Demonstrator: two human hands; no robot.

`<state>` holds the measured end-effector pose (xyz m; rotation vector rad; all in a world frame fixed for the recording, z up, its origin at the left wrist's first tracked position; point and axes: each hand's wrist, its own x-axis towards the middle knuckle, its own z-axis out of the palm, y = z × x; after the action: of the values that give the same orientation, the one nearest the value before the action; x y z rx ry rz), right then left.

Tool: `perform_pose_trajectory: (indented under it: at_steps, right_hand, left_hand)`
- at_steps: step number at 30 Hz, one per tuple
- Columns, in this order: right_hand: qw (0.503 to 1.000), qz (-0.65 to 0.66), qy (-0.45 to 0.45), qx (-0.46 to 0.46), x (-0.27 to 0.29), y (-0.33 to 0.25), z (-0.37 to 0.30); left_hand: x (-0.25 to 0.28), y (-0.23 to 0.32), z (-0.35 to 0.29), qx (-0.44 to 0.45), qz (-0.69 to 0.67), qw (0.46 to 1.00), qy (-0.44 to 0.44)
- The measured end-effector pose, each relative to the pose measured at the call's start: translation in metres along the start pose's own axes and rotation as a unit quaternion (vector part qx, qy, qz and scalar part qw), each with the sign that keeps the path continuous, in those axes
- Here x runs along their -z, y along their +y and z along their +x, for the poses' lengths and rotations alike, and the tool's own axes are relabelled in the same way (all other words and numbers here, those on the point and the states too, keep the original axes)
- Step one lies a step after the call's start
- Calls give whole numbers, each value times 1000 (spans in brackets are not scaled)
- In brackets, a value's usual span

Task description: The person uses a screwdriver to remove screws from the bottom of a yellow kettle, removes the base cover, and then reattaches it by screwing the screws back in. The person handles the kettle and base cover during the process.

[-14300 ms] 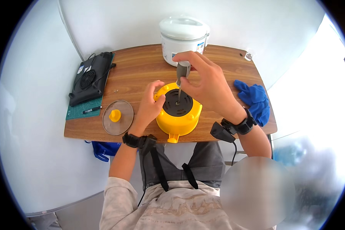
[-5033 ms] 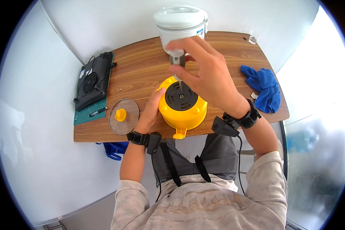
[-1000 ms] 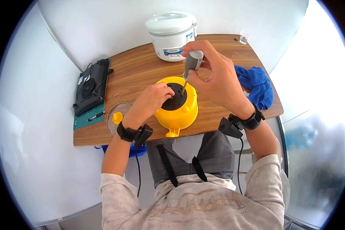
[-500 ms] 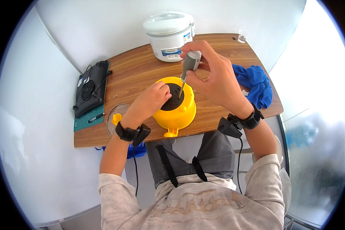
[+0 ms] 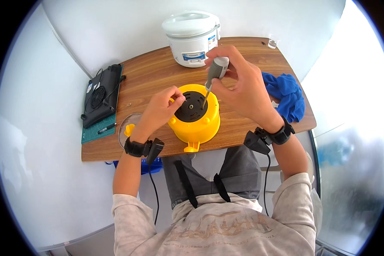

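Observation:
A yellow appliance body point(image 5: 196, 131) stands with its black slotted plate point(image 5: 187, 112) facing up; a round fitting shows at the plate's middle. My right hand point(image 5: 243, 85) is closed round the grey handle of a screwdriver point(image 5: 216, 71), held tilted. Its shaft slants down to the right part of the black plate, the tip in or at a slot there. Over the plate's left edge, my left hand point(image 5: 160, 106) has thumb and fingertips pinched together; whatever is between them is too small to name.
A white rice cooker point(image 5: 192, 40) stands at the back. On the left, a black appliance with a fan grille point(image 5: 98, 99) and a pen point(image 5: 106, 128) lie on a green mat point(image 5: 89, 135). A clear round lid point(image 5: 123, 127) is behind my left wrist. Blue cloth point(image 5: 286, 94) and a small glass point(image 5: 272, 42) are on the right.
My left hand has drawn back left from the middle of the black plate, uncovering the central fitting. The screwdriver remains at the plate in my right hand, shifted slightly in view.

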<state>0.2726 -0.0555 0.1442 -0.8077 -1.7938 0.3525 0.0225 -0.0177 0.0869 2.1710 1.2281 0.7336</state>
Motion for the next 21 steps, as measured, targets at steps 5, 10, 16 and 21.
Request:
perform_pose_trajectory:
  at_steps: [5, 10, 16, 21]
  right_hand:
    - [1000, 17, -2, -15, -1, 1, -1]
    - [1000, 29, -3, -10, -6, 1, 3]
    - [1000, 23, -10, -10, -7, 2, 3]
    - [999, 34, -5, -20, -9, 4, 4]
  left_hand:
    - [8, -18, -6, 35, -49, 998, 21]
    - [11, -22, -9, 38, -103, 994, 13]
    - [6, 2, -3, 45, -58, 997, -20]
    - [4, 3, -7, 43, 6, 999, -30]
